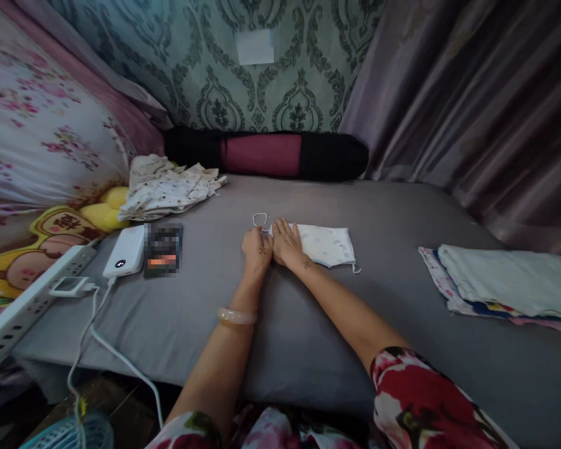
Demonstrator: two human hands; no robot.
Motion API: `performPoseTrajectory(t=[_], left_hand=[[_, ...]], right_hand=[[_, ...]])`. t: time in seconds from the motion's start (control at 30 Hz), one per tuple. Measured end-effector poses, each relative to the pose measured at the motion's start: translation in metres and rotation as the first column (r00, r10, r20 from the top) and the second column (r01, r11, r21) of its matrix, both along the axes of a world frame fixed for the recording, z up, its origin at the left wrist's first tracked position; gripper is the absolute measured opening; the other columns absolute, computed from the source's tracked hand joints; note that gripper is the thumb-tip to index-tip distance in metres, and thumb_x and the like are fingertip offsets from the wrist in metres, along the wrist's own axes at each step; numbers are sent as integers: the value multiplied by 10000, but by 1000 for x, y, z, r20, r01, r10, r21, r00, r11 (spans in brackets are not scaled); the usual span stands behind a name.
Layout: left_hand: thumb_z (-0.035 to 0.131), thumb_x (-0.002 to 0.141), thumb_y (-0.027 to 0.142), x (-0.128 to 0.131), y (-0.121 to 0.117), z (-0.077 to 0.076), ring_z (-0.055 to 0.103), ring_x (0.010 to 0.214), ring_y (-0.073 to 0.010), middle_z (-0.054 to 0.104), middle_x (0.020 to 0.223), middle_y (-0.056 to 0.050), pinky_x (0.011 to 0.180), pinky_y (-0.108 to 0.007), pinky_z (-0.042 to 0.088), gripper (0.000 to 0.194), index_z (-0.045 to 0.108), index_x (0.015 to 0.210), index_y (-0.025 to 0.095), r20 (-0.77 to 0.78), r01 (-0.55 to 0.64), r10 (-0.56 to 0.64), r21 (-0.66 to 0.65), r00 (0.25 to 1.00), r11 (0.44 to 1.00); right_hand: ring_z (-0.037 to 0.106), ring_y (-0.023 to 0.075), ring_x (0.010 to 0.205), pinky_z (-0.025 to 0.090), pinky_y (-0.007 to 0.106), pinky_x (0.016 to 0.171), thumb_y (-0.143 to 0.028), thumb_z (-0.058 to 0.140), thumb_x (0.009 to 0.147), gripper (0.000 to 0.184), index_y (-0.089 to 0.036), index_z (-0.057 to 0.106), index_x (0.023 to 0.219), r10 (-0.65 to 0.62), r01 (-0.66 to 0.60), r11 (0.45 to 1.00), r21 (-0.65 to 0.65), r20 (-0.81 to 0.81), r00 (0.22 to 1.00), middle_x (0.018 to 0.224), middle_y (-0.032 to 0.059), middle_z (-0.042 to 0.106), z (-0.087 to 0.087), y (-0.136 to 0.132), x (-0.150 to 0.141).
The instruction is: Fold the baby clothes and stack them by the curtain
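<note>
A flat, folded white cloth [326, 244] with a faint print lies on the bed in front of me. A white cord loop [260, 220] shows past its left end, and a short cord end hangs from its lower right corner. My right hand [286, 242] lies flat over the left part of the cloth, fingers stretched forward. Against it, at the cloth's left edge, is my left hand [257, 249] with its fingers curled in, seemingly pinching that edge; the fingertips are hidden. A pale bangle [237, 317] circles my left wrist.
A stack of folded clothes [509, 280] sits at the right. On the left are a power bank [125, 251], a blurred dark object [163, 251], a power strip [37, 299] with cables, and crumpled cloth [168, 190]. A black and maroon bolster [262, 154] lines the back wall.
</note>
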State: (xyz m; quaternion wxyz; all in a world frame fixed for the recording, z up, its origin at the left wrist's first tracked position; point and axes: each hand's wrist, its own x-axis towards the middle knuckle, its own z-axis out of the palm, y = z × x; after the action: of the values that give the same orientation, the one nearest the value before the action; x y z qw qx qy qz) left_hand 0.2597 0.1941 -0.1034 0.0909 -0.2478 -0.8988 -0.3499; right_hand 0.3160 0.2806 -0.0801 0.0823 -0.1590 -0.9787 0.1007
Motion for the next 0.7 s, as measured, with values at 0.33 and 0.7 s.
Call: performPoseTrajectory(t=[0.33,0.7], left_hand=[[460,824,190,-4,0,-2,593,1122,-253,667,1125,-139,997,-420,449,357,569,1163,154,14,-16,16,19,1000,1000],[331,872,114,-1,-1,-1,584,1161,-189,638,1216,-106,1022,-365,461,409,543,1215,180,49,59,-70,197,996,979]], right_hand=[[222,257,1448,147,458,1167,-298,238,1003,529,-74,361,1467,22,-22,1000,-10,38,999,1563,153,279,-5,-3,-4],[270,293,1420,116,525,1155,-350,309,996,507,-152,421,1449,-43,48,996,75,-60,997,1525,146,364,0,22,27]])
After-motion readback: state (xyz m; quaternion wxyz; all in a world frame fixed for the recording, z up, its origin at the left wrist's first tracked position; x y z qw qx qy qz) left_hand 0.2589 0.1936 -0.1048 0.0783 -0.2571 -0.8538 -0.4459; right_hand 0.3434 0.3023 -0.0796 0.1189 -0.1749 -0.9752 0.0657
